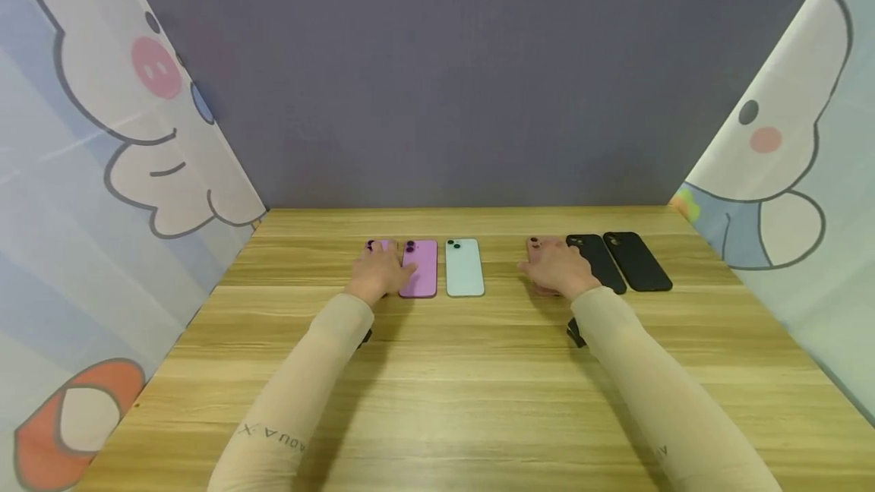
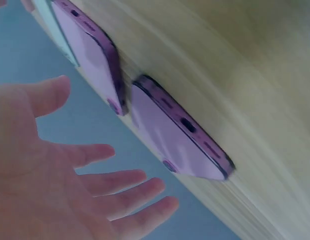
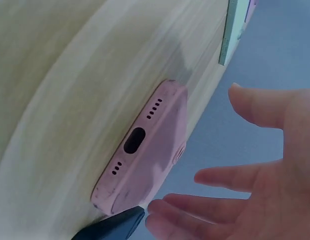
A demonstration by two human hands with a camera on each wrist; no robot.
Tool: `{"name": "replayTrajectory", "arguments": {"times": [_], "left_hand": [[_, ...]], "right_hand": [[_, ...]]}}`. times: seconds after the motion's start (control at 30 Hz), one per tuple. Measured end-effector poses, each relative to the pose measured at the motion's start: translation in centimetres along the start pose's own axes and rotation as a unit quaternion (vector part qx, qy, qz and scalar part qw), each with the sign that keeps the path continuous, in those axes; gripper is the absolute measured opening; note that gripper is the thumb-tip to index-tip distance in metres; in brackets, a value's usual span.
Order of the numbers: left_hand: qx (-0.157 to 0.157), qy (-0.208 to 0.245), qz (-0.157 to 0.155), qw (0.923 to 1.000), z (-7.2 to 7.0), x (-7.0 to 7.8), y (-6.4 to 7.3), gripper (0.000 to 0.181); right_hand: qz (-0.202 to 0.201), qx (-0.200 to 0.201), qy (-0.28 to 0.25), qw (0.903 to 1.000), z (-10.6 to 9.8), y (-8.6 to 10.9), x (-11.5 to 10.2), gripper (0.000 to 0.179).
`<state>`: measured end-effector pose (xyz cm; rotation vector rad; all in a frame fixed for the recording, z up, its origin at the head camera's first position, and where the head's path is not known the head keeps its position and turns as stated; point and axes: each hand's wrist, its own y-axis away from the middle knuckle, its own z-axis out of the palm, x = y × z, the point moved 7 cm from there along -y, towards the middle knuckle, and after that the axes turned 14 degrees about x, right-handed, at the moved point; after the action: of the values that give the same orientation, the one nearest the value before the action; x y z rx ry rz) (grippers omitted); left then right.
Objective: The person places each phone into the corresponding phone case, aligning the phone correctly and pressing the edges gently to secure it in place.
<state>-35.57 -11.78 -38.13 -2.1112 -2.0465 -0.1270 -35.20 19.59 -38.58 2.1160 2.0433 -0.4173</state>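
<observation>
My left hand [image 1: 377, 273] reaches over the leftmost purple phone [image 2: 180, 132], covering most of it in the head view. In the left wrist view its fingers are spread, with nothing held. Just right of it lies a second purple phone [image 1: 419, 269], then a pale mint phone [image 1: 465, 268]. My right hand [image 1: 559, 270] hovers over a pink phone case [image 3: 150, 170] with port and speaker cutouts; whether a phone is inside I cannot tell. Its fingers are extended and grip nothing. A black phone case [image 1: 597, 263] lies partly behind this hand.
Another black case [image 1: 637, 261] ends the row at the right. The row lies across the back of a wood-grain table [image 1: 451, 401]. A grey panel [image 1: 465, 82] rises behind, with cartoon-printed curtains [image 1: 82, 249] on both sides.
</observation>
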Motion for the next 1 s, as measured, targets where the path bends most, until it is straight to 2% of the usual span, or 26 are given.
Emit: {"name": "replayTrajectory", "arguments": {"times": [0.2,0.43,0.63,0.83,1.0], "left_hand": [[-0.024,-0.018,-0.029,0.9991,0.3,-1.2,-0.1,0.078],[-0.033,-0.022,-0.061,0.9974,0.3,-2.2,-0.4,0.079],[-0.038,-0.02,-0.071,0.9965,0.2,-2.6,-0.5,0.079],[-0.043,-0.013,-0.091,0.9948,0.2,-3.1,-0.6,0.08],[-0.051,-0.019,-0.101,0.9934,0.4,-3.5,-0.8,0.081]], "right_hand": [[0.012,-0.004,0.019,0.9997,0.2,-0.2,0.2,0.053],[0.016,0.003,0.044,0.9989,0.6,-0.6,0.5,0.05],[0.038,-0.01,0.063,0.9972,0.9,-0.8,0.9,0.066],[0.044,-0.012,0.057,0.9973,1.0,-1.0,1.2,0.077],[0.063,-0.021,0.042,0.9969,1.0,-1.2,1.6,0.093]]}}
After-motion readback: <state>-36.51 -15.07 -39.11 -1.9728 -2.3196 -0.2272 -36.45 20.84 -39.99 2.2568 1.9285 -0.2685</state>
